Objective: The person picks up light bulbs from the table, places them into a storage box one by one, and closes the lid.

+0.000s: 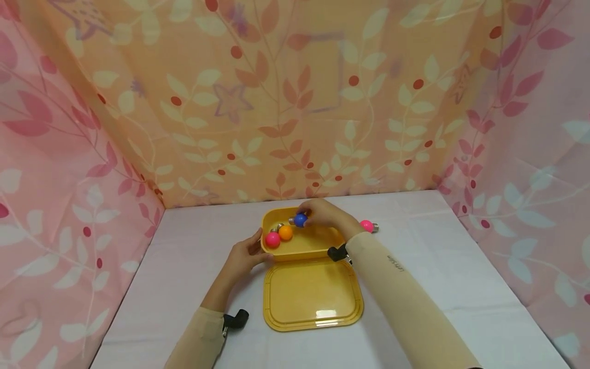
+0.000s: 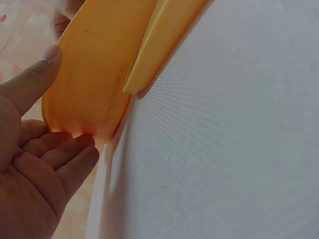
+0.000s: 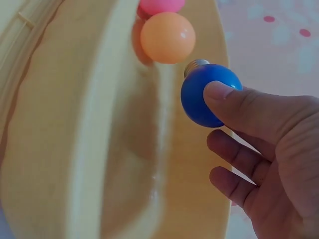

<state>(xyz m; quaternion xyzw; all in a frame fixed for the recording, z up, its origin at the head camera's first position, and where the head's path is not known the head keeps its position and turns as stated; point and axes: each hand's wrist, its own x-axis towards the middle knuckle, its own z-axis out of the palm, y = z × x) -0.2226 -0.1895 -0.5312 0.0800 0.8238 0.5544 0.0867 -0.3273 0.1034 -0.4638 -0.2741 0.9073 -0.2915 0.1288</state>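
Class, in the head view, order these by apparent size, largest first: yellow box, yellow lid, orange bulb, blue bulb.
1. Yellow lid
2. Yellow box, partly hidden
3. Orange bulb and blue bulb: too alike to rank, blue partly covered

Blue bulb (image 1: 300, 220), orange bulb (image 1: 286, 232), pink bulbs (image 1: 273, 240), yel box (image 1: 295, 255) & yel lid (image 1: 313, 292), leaf-print bkgd cloth (image 1: 286, 118).

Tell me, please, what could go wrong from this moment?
The blue bulb could slip, since the right hand pinches only its round part. Lowered carelessly, it might knock the orange bulb. The yellow box may slide if the left hand lets go of its end.
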